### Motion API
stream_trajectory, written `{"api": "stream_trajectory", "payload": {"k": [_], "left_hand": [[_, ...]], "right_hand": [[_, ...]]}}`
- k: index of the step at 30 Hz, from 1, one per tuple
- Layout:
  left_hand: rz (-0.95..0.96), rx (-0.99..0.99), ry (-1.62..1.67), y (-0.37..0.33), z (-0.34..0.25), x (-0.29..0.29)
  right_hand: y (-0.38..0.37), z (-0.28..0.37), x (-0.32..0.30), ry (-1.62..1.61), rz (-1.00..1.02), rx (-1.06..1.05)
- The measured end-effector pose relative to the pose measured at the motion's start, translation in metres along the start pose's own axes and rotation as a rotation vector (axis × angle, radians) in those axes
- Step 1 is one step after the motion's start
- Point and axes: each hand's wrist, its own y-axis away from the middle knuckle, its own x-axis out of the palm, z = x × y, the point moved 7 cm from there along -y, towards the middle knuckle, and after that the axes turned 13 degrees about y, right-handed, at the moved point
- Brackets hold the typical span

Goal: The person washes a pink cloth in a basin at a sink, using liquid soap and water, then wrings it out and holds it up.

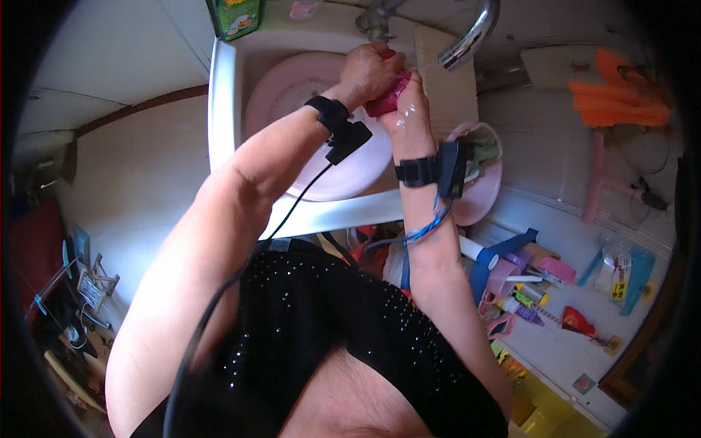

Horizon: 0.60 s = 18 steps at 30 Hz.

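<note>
Crimson, wet-looking bundle, likely cloth, is clamped between left hand and right hand, above the right side of a pale pink basin. Squeezing appears to be the step in hand: pressure best applied evenly from both sides, loose ends tucked in, drips directed into the basin. Surface looks creased, glossy, compacted; full outline is hidden by the fingers. Left fingers are curled over its upper part; right is wrapped at its right side, wet shine visible near the wrist. Basin is seated in a white sink, ribbed ledge at right, chrome spout beyond.
</note>
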Motion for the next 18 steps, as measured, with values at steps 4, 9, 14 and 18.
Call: {"api": "stream_trajectory", "payload": {"k": [4,9,14,18], "left_hand": [[-0.024,0.413,-0.181,0.028,-0.032,0.011],[-0.024,0.187,-0.083,0.026,-0.011,0.019],[-0.140,0.389,-0.019,0.023,-0.026,-0.005],[0.039,0.514,-0.124,0.078,-0.048,0.043]], "right_hand": [[-0.017,-0.002,-0.025,0.071,0.174,-0.072],[-0.037,-0.027,-0.038,-0.106,0.014,0.037],[-0.013,0.000,-0.014,0.017,0.110,-0.099],[-0.034,-0.005,-0.039,-0.226,0.525,-0.327]]}}
